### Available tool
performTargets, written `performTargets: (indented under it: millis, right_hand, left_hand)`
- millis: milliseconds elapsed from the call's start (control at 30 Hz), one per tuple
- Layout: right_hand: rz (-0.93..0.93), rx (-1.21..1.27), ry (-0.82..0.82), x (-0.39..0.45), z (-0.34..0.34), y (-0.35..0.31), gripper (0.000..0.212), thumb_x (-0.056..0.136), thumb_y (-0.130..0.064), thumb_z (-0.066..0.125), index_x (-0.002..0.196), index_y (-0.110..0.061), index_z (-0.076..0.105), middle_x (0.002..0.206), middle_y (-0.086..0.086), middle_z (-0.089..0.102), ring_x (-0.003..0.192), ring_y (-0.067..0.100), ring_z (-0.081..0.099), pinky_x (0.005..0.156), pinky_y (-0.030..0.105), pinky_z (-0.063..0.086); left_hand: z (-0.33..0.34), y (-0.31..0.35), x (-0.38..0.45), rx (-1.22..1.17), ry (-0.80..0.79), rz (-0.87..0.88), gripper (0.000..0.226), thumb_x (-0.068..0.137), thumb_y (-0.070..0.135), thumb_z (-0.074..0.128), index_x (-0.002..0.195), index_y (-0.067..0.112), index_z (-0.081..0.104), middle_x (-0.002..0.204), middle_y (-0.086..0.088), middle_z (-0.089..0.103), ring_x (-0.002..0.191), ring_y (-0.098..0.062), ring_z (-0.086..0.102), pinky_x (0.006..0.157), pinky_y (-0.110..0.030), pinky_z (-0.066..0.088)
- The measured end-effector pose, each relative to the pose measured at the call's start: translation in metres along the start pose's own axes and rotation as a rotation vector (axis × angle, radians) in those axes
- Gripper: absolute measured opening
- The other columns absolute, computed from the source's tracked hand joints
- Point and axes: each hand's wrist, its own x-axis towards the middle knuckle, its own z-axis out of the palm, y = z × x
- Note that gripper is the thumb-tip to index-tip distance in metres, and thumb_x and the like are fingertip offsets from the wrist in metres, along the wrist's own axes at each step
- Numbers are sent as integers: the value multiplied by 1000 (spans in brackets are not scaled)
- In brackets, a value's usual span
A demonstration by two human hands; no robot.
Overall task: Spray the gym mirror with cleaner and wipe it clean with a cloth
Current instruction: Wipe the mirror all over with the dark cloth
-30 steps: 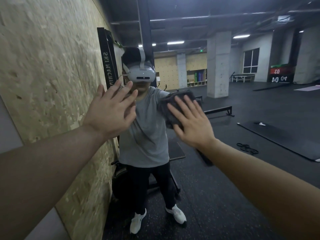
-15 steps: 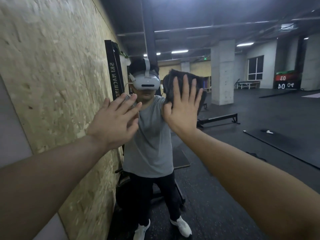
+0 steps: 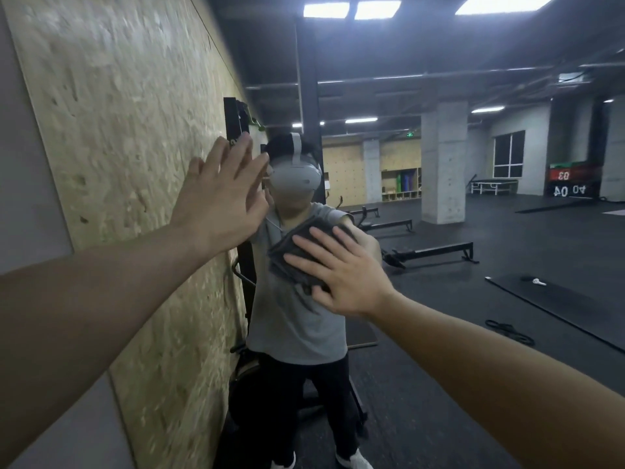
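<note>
pressing a dark cloth flat under its straight fingers, the right hand meets the mirror; the left hand rests beside it, fingers spread, holding nothing.

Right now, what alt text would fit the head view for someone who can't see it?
A right hand presses a dark cloth flat against a gym mirror; the left hand rests open on the glass beside it. The mirror shows the person in a headset, and a dark gym floor behind.

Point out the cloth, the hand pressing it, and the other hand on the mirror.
cloth [image 3: 287, 255]: head view, dark folded upper left part.
right hand [image 3: 341, 282]: head view, back of hand.
left hand [image 3: 220, 201]: head view, back of hand.
</note>
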Motion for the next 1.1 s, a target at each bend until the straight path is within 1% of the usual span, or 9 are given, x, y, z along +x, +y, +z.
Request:
performTargets:
  millis: [100, 300, 467, 533, 633, 800, 867, 967, 1100]
  right_hand:
    - [135, -66, 23, 5, -14, 37, 65, 96, -45, 45, 158, -31, 36, 167, 4, 27, 157, 27, 17, 126, 55, 13]
    - [524, -83, 77, 42, -45, 104, 64, 104, -47, 31, 163, -29, 14, 172, 6, 9, 158, 29, 0, 128, 48, -5]
    - [683, -46, 145, 101, -50, 97, 65, 106, -42, 29, 164, -20, 9, 172, 10, 2, 158, 34, -6, 128, 50, -5]
    - [651, -50, 128, 114, -48, 84, 67, 105, -42, 27, 164, -16, 9, 172, 12, 2, 158, 35, -6, 127, 51, -4]
    - [433, -100, 2, 111, -44, 58, 69, 105, -45, 26, 164, -17, 4, 171, 13, -3, 157, 35, -8, 126, 51, -7]
    - [32, -124, -42, 74, -21, 20, 66, 102, -45, 37, 162, -22, 19, 169, 9, 15, 157, 34, 10, 128, 52, 1]
    - [-5, -103, -34, 65, -19, 23, 62, 102, -45, 41, 160, -26, 31, 168, 7, 25, 157, 31, 16, 128, 49, 4]
    - [-6, -126, -79, 58, -31, 43, 62, 102, -50, 40, 160, -32, 29, 169, 4, 24, 157, 28, 15, 128, 51, 9]
    - [242, -129, -72, 46, -52, 91, 65, 102, -55, 34, 162, -33, 24, 170, 6, 21, 158, 28, 12, 127, 54, 8]
  left_hand:
    - [11, -2, 12, 71, 15, -45, 69, 97, 52, 15, 162, 27, 18, 170, -5, 10, 154, -36, 11, 121, -58, 21]
    - [11, -2, 14, 69, 72, -40, 64, 99, 48, 22, 157, 25, 36, 166, -6, 27, 147, -38, 27, 116, -56, 31]
    - [2, -4, 17, -4, 83, -33, 65, 97, 51, 19, 152, 29, 46, 163, -1, 33, 141, -34, 33, 107, -52, 42]
    - [-2, -5, 19, -23, 77, -41, 66, 96, 53, 17, 150, 32, 47, 162, 1, 35, 140, -32, 34, 101, -53, 47]
    - [-9, 1, 17, -69, 94, -77, 58, 101, 51, 22, 149, 34, 49, 161, 4, 36, 142, -30, 33, 98, -51, 48]
    - [-17, 14, 12, -118, 54, -122, 53, 105, 45, 30, 154, 30, 44, 164, 2, 31, 148, -29, 25, 111, -52, 37]
    - [-19, 15, 11, -114, 31, -120, 55, 105, 45, 29, 156, 29, 40, 166, 2, 26, 150, -29, 21, 114, -51, 33]
    - [-23, 13, 11, -110, -27, -107, 56, 105, 48, 26, 159, 32, 33, 169, 4, 16, 152, -27, 14, 117, -49, 29]
    - [-29, 6, 15, -59, -43, -61, 57, 104, 50, 27, 156, 31, 37, 167, 3, 21, 151, -26, 17, 118, -47, 29]
